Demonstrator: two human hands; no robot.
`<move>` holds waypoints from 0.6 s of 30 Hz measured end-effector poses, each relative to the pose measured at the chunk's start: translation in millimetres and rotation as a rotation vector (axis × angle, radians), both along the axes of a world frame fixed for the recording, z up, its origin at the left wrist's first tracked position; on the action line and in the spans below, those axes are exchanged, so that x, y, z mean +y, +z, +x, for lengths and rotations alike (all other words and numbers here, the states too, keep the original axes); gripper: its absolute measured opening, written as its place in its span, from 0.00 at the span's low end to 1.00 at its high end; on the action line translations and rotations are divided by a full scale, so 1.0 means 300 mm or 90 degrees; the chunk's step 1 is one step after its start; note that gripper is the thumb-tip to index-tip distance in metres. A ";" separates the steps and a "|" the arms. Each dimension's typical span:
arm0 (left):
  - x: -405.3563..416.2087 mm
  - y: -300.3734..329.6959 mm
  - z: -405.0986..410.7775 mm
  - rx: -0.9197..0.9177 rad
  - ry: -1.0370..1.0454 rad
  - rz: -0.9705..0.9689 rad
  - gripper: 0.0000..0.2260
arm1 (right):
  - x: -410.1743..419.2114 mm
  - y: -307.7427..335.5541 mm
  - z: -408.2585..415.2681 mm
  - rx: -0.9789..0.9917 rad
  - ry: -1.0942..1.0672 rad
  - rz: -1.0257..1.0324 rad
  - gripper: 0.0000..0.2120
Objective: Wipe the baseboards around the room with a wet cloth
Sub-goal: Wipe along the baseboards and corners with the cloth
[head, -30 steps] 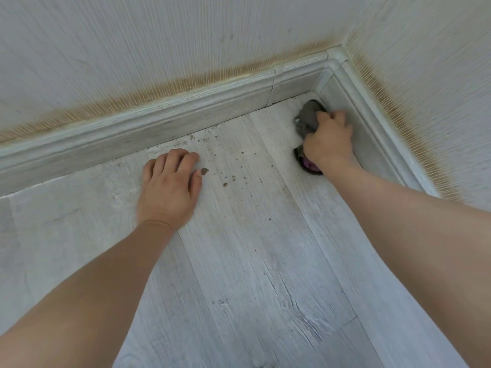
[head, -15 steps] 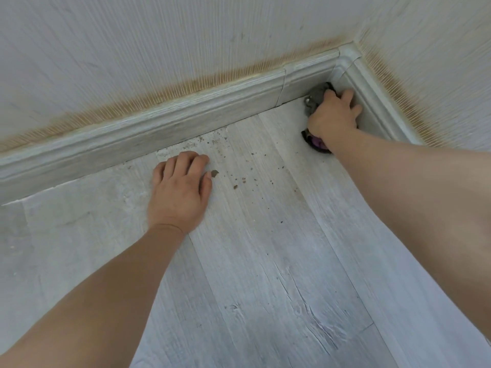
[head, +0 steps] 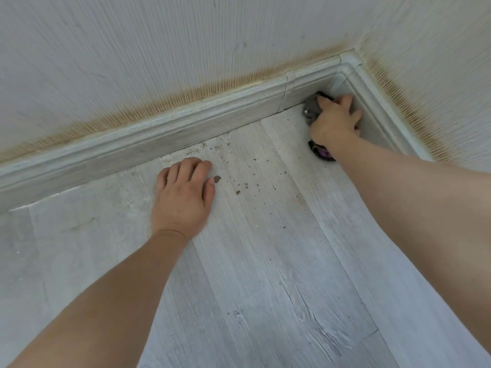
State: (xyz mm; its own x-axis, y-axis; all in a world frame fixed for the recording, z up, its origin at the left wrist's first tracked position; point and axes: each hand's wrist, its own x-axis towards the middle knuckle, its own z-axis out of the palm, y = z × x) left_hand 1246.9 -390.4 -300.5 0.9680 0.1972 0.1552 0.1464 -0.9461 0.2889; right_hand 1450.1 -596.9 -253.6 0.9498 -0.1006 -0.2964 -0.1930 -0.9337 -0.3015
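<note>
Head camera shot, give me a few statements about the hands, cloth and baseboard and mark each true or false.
1. The right hand holds the cloth at the baseboard corner. True.
2. The left hand grips a second cloth. False: it rests flat on the floor, holding nothing.
3. Brown crumbs lie on the floor near the left hand. True.
4. The cloth is bright yellow. False: it looks dark grey with a purple part.

Right hand [head: 335,122] in the far right corner, gripping cloth [head: 311,110] against baseboard [head: 170,128]. Left hand [head: 183,197] flat on floor [head: 265,274], left of it, just before the far baseboard. Crumbs [head: 239,188] between both hands.
</note>
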 end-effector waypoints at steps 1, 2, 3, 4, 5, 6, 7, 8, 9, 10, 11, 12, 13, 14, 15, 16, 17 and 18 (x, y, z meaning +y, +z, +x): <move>0.002 -0.001 -0.001 0.000 0.001 -0.001 0.14 | 0.006 -0.006 -0.017 -0.015 0.024 0.007 0.30; 0.003 -0.002 -0.003 0.001 0.002 -0.002 0.14 | 0.010 -0.014 -0.045 -0.042 0.072 0.014 0.28; 0.001 0.000 -0.003 0.001 0.001 -0.002 0.14 | 0.012 -0.017 -0.081 -0.073 0.131 0.028 0.26; 0.000 0.003 -0.002 0.001 0.001 -0.002 0.14 | 0.020 -0.020 -0.119 -0.096 0.190 0.048 0.24; 0.001 0.005 -0.002 0.003 0.000 -0.003 0.14 | 0.036 -0.021 -0.151 -0.105 0.242 0.066 0.23; -0.002 0.006 -0.003 0.007 -0.002 -0.006 0.15 | 0.052 -0.022 -0.181 -0.099 0.285 0.082 0.22; 0.001 0.006 -0.004 0.008 -0.002 -0.008 0.15 | 0.076 -0.026 -0.209 -0.087 0.320 0.096 0.22; -0.004 0.009 -0.005 0.008 -0.004 -0.011 0.15 | 0.085 -0.029 -0.235 -0.078 0.346 0.110 0.21; -0.001 0.010 -0.005 0.005 -0.004 -0.010 0.16 | 0.093 -0.030 -0.256 -0.075 0.362 0.132 0.22; -0.004 0.012 -0.005 0.003 -0.005 -0.011 0.16 | 0.084 -0.029 -0.269 -0.082 0.357 0.155 0.23; -0.005 0.012 -0.005 0.001 -0.006 -0.013 0.16 | 0.067 -0.020 -0.275 -0.101 0.331 0.180 0.25; -0.006 0.011 -0.003 0.001 -0.006 -0.015 0.16 | 0.044 -0.014 -0.267 -0.127 0.286 0.192 0.27; -0.005 0.010 -0.005 0.002 -0.005 -0.016 0.15 | 0.020 -0.007 -0.251 -0.147 0.231 0.184 0.28; -0.005 0.008 -0.005 0.003 -0.004 -0.015 0.15 | -0.006 0.004 -0.225 -0.154 0.168 0.160 0.29; -0.006 0.007 -0.007 0.003 -0.005 -0.014 0.15 | -0.030 0.014 -0.200 -0.138 0.109 0.123 0.30; -0.005 0.006 -0.006 0.001 -0.007 -0.015 0.15 | -0.049 0.019 -0.178 -0.106 0.058 0.083 0.32; -0.006 0.007 -0.005 -0.002 -0.008 -0.019 0.15 | -0.056 0.018 -0.170 -0.070 0.026 0.046 0.34; -0.005 0.007 -0.005 -0.005 -0.008 -0.021 0.15 | -0.044 0.012 -0.176 -0.045 0.018 0.019 0.35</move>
